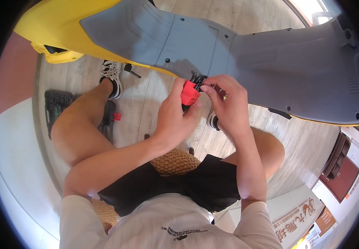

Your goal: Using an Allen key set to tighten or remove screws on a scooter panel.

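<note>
Red holder [190, 94], one, centre of frame, just below the scooter edge. Left hand [174, 118] is curled round it, thumb on the near side, likely to steady it. Right hand [232, 101] has thumb and forefinger pinched together on the black rods [197, 78] poking from its top, probably to single one out; several rods, bunched, exact count unclear. Next out: one scooter [196, 47], yellow and grey, across the top of the frame. Two shoes, one at upper left [112, 70], one mostly hidden behind the right wrist. One dark tool case [54, 103] at left, partly behind the leg, seemingly kept within reach; one small red piece [117, 116] beside it. One woven seat [175, 162], lower centre, between the legs.
</note>
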Demonstrator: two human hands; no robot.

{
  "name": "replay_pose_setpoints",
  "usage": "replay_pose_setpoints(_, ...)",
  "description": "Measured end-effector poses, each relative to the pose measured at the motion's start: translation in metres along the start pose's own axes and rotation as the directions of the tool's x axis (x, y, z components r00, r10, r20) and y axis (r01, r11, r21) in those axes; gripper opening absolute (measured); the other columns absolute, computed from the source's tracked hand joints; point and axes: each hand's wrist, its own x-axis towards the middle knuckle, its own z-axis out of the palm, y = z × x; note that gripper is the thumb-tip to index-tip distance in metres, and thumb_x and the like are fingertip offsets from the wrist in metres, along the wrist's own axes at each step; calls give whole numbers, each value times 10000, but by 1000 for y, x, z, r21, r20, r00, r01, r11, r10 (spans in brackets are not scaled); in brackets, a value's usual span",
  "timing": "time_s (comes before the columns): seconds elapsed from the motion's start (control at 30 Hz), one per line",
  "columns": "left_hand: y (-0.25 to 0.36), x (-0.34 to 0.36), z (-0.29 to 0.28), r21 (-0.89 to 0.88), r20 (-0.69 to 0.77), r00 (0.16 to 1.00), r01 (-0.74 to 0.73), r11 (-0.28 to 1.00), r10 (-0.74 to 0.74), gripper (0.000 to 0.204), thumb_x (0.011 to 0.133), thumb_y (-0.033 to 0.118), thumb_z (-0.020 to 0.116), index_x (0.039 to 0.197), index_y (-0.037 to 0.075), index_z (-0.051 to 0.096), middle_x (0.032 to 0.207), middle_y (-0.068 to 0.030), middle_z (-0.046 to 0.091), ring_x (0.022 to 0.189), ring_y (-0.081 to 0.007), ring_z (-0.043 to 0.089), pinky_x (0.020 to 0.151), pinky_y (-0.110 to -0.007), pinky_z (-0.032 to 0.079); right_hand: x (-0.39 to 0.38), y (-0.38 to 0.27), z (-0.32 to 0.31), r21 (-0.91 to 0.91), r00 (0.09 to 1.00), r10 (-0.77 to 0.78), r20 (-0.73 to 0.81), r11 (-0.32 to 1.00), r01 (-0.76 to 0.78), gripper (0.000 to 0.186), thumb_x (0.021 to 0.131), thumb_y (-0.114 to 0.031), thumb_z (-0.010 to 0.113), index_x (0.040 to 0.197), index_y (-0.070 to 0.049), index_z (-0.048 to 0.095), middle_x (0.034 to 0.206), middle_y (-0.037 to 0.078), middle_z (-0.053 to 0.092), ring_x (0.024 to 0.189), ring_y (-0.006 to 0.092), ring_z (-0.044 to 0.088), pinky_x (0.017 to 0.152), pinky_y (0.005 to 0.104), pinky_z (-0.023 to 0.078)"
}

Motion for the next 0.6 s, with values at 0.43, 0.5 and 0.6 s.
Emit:
replay_pose_setpoints(0.43, -27, 3, 10, 147, -11, 998, -62, 987, 65, 499, 895, 88, 677, 1342, 58, 458, 1048, -180, 664, 988, -364, 655, 832, -444, 501, -4, -5, -1, 17, 961, 265, 73, 964, -267, 93, 846, -48, 697, 829, 32, 651, 670, 146, 661, 564, 243, 638, 581, 336, 497)
replay_pose_setpoints(0.5, -28, 1, 16, 138, -18, 992, -122, 983, 125, 520, 892, 104, 688, 1364, 58, 473, 1040, -175, 661, 975, -342, 655, 838, -432, 501, -6, -4, -6, -3, 948, 311, 70, 950, -312, 108, 853, -65, 691, 845, 35, 651, 688, 153, 669, 585, 249, 646, 587, 341, 495)
replay_pose_setpoints(0.6, -28, 5, 21, 156, -38, 999, 32, 987, -26, 543, 870, 86, 709, 1370, 22, 506, 996, -132, 640, 932, -256, 631, 845, -403, 495, -3, 0, -9, -41, 946, 311, 91, 950, -308, 143, 882, -101, 657, 871, 40, 640, 719, 168, 672, 627, 265, 650, 607, 360, 488)
